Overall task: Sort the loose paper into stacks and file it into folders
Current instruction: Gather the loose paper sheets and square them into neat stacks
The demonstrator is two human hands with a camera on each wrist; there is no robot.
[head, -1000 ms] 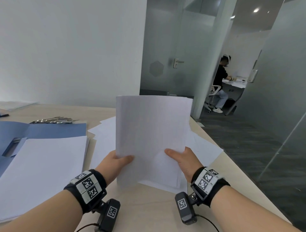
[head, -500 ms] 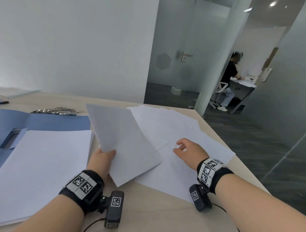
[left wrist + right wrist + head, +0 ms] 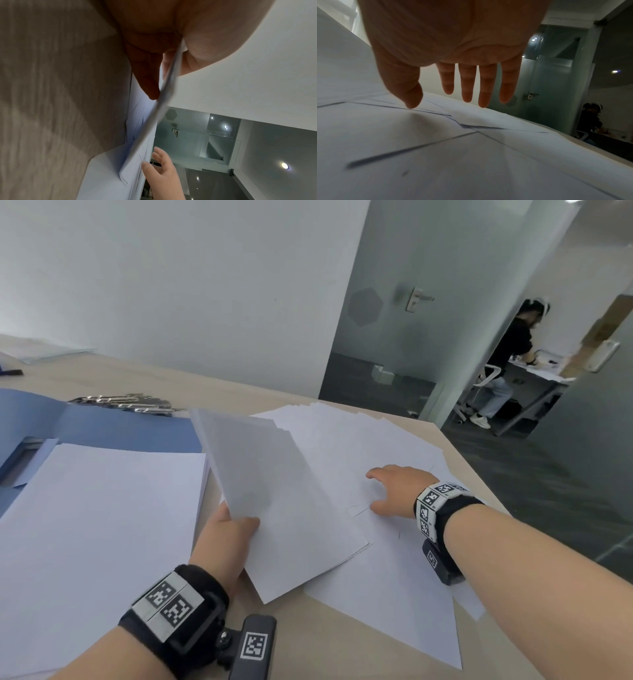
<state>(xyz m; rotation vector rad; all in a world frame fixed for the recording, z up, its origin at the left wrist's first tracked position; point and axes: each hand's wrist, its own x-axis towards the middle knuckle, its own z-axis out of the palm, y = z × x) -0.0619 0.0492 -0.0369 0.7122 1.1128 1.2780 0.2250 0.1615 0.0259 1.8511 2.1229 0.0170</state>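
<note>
Two hands over a pale wooden desk [image 3: 294, 642] — left [image 3: 224, 537] pinching a sheaf [image 3: 274, 491], right [image 3: 394, 491] spread flat, empty.

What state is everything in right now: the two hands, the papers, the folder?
Left hand: pinches the held sheaf at its near edge.
Held sheaf: lifted, tilted above the desk.
Right hand: open, fingers straight, over the loose sheets.
Loose sheets: spread out, overlapping, flat on the desk.
Neat stack: squared up, lying on the blue folder.
Blue folder: open, flat.
</note>
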